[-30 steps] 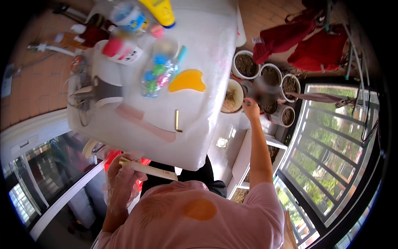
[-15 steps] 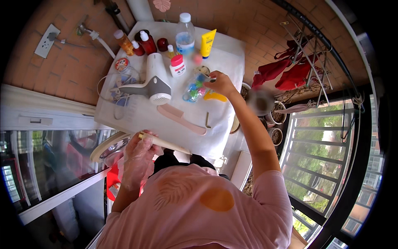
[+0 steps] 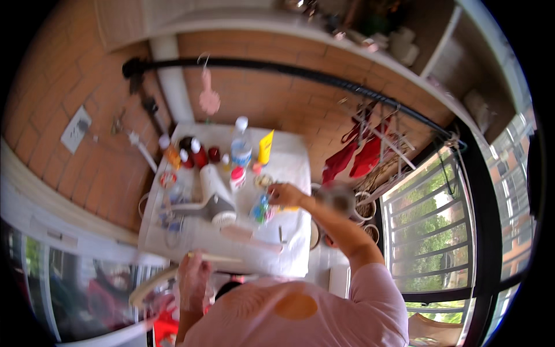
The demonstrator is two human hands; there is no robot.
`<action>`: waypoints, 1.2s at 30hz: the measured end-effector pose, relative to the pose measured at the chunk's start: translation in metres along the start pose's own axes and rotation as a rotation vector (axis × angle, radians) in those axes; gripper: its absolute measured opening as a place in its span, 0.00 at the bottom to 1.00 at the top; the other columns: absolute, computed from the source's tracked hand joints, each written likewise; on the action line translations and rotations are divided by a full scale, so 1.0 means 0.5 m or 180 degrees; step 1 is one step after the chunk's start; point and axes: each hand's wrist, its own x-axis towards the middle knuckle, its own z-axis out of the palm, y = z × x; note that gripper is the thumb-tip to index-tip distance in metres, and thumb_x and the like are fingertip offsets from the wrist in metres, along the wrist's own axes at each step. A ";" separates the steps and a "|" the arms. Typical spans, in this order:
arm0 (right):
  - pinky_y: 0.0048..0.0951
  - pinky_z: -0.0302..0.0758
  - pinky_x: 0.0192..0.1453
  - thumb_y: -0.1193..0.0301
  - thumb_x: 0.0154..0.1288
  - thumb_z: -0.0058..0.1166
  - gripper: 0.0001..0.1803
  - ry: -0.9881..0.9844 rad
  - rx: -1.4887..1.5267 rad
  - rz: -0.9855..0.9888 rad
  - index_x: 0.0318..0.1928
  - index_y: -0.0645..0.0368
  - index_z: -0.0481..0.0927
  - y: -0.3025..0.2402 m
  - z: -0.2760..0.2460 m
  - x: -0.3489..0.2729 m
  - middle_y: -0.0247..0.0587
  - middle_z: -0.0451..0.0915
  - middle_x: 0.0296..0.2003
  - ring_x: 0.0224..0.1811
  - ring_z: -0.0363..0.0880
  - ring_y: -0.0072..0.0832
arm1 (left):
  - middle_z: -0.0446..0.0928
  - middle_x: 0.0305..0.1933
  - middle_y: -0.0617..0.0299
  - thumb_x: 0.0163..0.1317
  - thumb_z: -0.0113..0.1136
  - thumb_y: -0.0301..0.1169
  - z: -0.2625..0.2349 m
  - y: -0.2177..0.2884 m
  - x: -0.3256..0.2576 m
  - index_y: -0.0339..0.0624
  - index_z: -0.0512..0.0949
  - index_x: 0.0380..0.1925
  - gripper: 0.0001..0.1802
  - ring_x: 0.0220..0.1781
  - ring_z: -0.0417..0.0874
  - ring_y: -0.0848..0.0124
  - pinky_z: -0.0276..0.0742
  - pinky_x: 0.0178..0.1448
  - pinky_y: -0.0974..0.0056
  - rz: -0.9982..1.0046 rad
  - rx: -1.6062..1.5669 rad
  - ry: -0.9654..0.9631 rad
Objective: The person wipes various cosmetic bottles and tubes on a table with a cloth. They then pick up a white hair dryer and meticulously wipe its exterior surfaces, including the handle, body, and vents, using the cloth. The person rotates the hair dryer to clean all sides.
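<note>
My right hand [image 3: 284, 195] is over the right part of the white-covered table [image 3: 167, 242], its fingers closed on the upper edge of a clear plastic bag [image 3: 262, 211]. Small blue, green and pink pieces show through the bag. Low on the left, my left hand [image 3: 195, 273], in a thin clear plastic glove, grips a beige thing [image 3: 151, 283] with a curved rim and a long straight bar; its exact kind is blurred. Between the hands lie a flat pink comb [image 3: 250, 237] and a small bent metal rod [image 3: 281, 234]. A white and grey hair dryer [image 3: 215, 196] lies left of the bag.
Behind the bag stand a clear bottle [image 3: 241, 146], a yellow tube [image 3: 265, 148], a red-capped white bottle [image 3: 237, 177] and several red bottles [image 3: 199, 155]. A black rail [image 3: 277, 69] crosses the wall. Plant pots [image 3: 364, 207] stand right of the table, before a barred window [image 3: 430, 231].
My view has tilted up, bringing the rail and shelf into sight and blurring the picture. My right hand stays on the bag, my left on the beige thing.
</note>
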 end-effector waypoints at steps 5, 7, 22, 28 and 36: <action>0.24 0.75 0.40 0.67 0.51 0.65 0.22 0.0001 0.1150 0.0085 0.46 0.64 0.76 -0.052 -0.106 -0.106 0.40 0.83 0.33 0.33 0.80 0.21 | 0.72 0.37 0.63 0.63 0.55 0.32 0.043 0.010 0.031 0.35 0.72 0.40 0.12 0.36 0.72 0.77 0.72 0.38 0.74 0.0031 -0.0108 -0.0171; 0.24 0.75 0.46 0.66 0.52 0.66 0.26 -0.0060 0.1883 -0.0033 0.50 0.65 0.76 -0.065 -0.163 -0.166 0.42 0.82 0.37 0.38 0.80 0.23 | 0.72 0.37 0.63 0.62 0.55 0.32 0.058 0.012 0.038 0.35 0.72 0.41 0.12 0.37 0.72 0.77 0.72 0.38 0.74 0.0004 -0.0063 -0.0259; 0.21 0.70 0.46 0.73 0.57 0.61 0.11 0.2451 0.2827 -0.0616 0.41 0.60 0.79 -0.131 -0.506 -0.417 0.29 0.79 0.36 0.40 0.74 0.18 | 0.72 0.37 0.62 0.66 0.51 0.28 0.119 0.009 0.066 0.37 0.71 0.41 0.08 0.35 0.72 0.77 0.73 0.35 0.73 -0.0346 -0.0310 -0.0773; 0.25 0.70 0.48 0.68 0.56 0.61 0.17 0.2076 0.2007 -0.0446 0.45 0.62 0.79 -0.270 -0.614 -0.276 0.36 0.79 0.37 0.39 0.75 0.23 | 0.73 0.35 0.61 0.66 0.51 0.29 0.124 0.031 0.043 0.35 0.72 0.40 0.09 0.32 0.72 0.75 0.73 0.36 0.71 -0.0432 -0.0223 -0.0377; 0.24 0.70 0.34 0.65 0.56 0.60 0.22 0.1997 0.0834 -0.0205 0.51 0.59 0.76 -0.356 -0.831 -0.029 0.38 0.78 0.38 0.34 0.73 0.25 | 0.72 0.33 0.62 0.66 0.50 0.33 0.065 0.053 0.037 0.34 0.72 0.38 0.11 0.31 0.72 0.77 0.70 0.35 0.72 -0.0100 -0.0340 -0.0597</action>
